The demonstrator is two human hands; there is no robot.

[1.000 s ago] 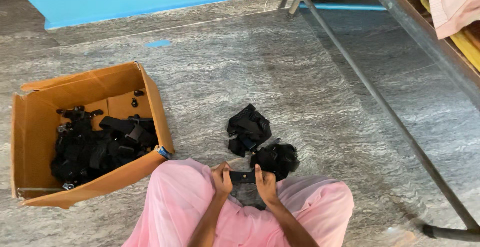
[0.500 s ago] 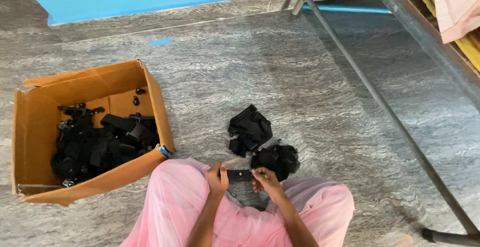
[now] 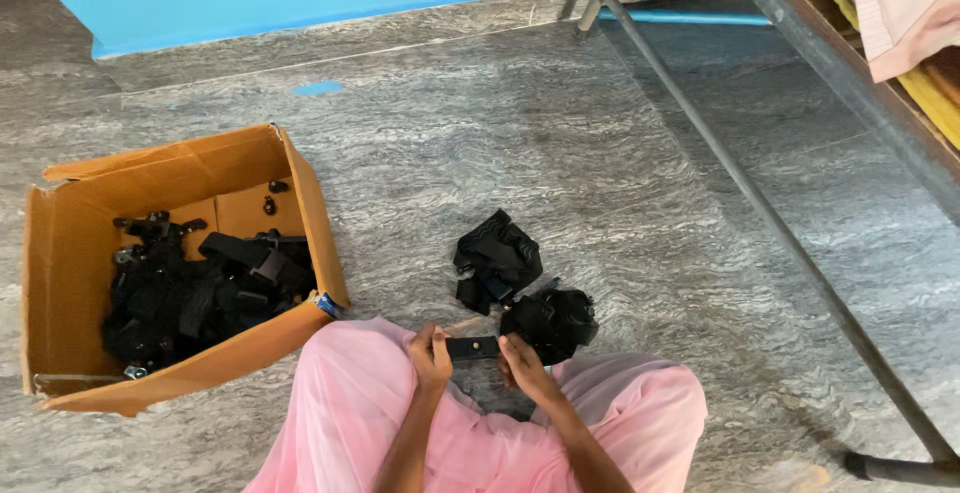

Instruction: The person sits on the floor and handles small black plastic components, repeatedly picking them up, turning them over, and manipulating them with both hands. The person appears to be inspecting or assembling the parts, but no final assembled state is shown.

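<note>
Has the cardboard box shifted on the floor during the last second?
No. The cardboard box keeps its spot on the floor beside the pink-clad knee, same angle.

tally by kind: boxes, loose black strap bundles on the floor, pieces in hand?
Cardboard box, holding black strap parts: 1
Black strap bundles on the floor: 2
Black piece held between left hand and right hand: 1
Total: 4

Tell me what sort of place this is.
Probably a small workshop or home workroom where someone sits on a stone floor. A cardboard box holds many black strap pieces, more lie in two piles, and both hands hold one black strap. A metal table frame stands nearby.
</note>
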